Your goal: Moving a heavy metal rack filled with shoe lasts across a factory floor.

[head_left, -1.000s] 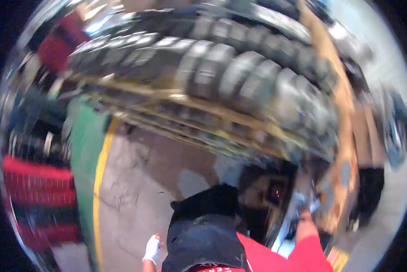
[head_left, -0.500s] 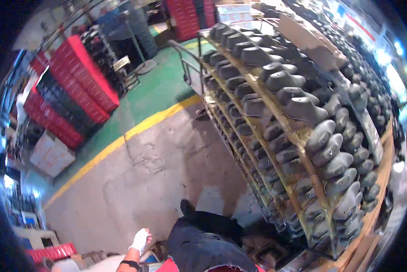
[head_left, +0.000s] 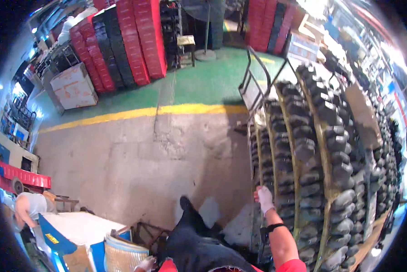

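A tall rack (head_left: 325, 172) with yellowish shelf rails stands along my right side, filled with rows of dark grey, shoe-shaped pieces (head_left: 344, 199). My right hand (head_left: 264, 199), in a white glove with bare fingertips, reaches forward to the rack's near-left edge. Its fingers curl round the upright there, and a black band circles the wrist. At the lower edge, beside my dark-clothed legs, my left hand (head_left: 146, 264) shows only in part. It is gloved too, close to a ribbed, pale roll-like thing (head_left: 122, 254); its fingers are too hidden to read.
A worker (head_left: 29, 208) bends at the left by a blue-sided white-topped box (head_left: 83, 229). Stacked red and black crates (head_left: 140, 41) and a carton (head_left: 74, 86) stand beyond the yellow floor line (head_left: 185, 109). A metal trolley handle (head_left: 253, 75) rises behind the rack.
The view has swung to the left and shows more of the left side. My right hand has come into sight at the rack; my left hand has dropped back to the lower edge.
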A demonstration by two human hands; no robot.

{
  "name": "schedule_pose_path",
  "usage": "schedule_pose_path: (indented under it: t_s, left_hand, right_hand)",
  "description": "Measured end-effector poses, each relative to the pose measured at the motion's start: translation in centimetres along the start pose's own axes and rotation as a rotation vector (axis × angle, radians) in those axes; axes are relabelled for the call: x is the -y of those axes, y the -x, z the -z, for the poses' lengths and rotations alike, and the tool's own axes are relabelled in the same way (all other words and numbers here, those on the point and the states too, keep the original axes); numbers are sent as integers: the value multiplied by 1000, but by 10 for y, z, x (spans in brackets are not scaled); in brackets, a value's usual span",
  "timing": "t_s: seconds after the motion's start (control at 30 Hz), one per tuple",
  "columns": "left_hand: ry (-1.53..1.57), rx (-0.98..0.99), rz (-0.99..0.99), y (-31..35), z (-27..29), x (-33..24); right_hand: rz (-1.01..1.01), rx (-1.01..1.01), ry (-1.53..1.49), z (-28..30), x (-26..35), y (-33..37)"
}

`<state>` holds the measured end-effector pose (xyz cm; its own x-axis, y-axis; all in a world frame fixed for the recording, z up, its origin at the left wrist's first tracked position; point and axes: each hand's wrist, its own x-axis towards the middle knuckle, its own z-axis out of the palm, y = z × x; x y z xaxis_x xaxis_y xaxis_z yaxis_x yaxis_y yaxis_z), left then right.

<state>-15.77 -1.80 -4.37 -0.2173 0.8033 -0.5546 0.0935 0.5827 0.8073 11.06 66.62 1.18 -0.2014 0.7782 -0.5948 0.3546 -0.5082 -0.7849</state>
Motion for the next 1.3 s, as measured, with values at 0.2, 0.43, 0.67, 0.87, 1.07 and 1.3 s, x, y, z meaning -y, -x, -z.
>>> schedule_pose_path:
  t_s: [0.2, 0.43, 0.67, 0.87, 1.07, 1.3]
  left_hand:
    - [-196, -139, 269, -104, 51, -2]
    - [677, -476, 247, -279, 183, -109]
    - [510, -436, 317, -367, 216, -193]
    - [423, -298, 254, -405, 207, -243]
    - [464, -409, 283, -421, 242, -294]
    - [659, -555, 282, -439, 257, -319]
  right_hand:
    - [245, 135, 764, -15, -58, 27]
    - [24, 380, 893, 6, -149, 52]
    - [-106, 216, 625, -37, -27, -20]
    - [-101, 204, 554, -54, 40, -111]
    - [-45, 261, 734, -56, 84, -210]
    - [926, 147, 1335, -76, 168, -423]
